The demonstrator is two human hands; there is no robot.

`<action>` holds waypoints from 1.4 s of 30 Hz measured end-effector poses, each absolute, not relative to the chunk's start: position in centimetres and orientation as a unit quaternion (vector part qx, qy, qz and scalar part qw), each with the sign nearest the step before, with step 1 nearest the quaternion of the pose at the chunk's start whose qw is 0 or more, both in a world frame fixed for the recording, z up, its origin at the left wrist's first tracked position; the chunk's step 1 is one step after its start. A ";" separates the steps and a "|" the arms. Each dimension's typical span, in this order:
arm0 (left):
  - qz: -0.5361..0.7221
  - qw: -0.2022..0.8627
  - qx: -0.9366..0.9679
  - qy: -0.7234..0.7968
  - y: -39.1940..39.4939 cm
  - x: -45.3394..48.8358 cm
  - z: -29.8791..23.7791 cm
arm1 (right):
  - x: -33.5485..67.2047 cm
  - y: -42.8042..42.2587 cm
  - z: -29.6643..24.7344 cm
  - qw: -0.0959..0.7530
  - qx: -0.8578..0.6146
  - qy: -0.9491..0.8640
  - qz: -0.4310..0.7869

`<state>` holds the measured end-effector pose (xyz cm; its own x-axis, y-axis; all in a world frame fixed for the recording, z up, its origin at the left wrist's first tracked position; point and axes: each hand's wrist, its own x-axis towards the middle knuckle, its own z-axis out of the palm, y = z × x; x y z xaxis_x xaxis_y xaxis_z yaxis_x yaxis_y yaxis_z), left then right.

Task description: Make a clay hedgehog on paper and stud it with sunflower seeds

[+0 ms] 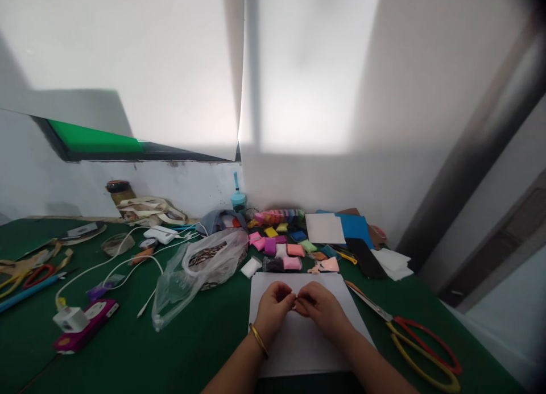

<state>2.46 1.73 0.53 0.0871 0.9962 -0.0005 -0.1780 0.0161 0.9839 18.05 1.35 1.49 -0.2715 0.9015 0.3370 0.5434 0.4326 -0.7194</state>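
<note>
Over a white sheet of paper (307, 348), my left hand (273, 309) and my right hand (322, 309) meet at the fingertips. Both are closed in a pinch, thumbs against the fingers. Whatever sits between the fingertips is too small and too hidden to make out. A gold bangle (259, 341) circles my left wrist. Just beyond the sheet lie several small packets of coloured, soft-looking material, among them a pink packet (292, 263) and a white packet (251, 267). An opened peach packet (329, 264) rests at the sheet's far edge.
Large scissors (396, 320) with red and yellow handles lie to the right. Beyond them are a black phone (365, 258) and a yellow cutter (347, 257). On the left are a clear plastic bag (187, 280), white cables and a magenta power strip (87, 328) on the green table (170, 360).
</note>
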 end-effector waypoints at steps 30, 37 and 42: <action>0.516 0.547 0.502 0.426 1.7 1.9 0.7 | 17.9 1.6 1.6 0.456 -0.500 -0.627 0.386; 0.520 0.535 0.523 0.411 2.4 1.3 0.2 | 17.5 2.1 1.6 0.485 -0.485 -0.585 0.433; 0.529 0.548 0.471 0.446 2.9 0.8 -0.2 | 17.9 2.1 1.5 0.478 -0.514 -0.575 0.420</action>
<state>0.79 2.87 -0.18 0.0432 0.9990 0.0090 -0.1594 -0.0021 0.9872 17.85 2.15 1.49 -0.0145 0.9928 0.1190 0.1897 0.1196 -0.9745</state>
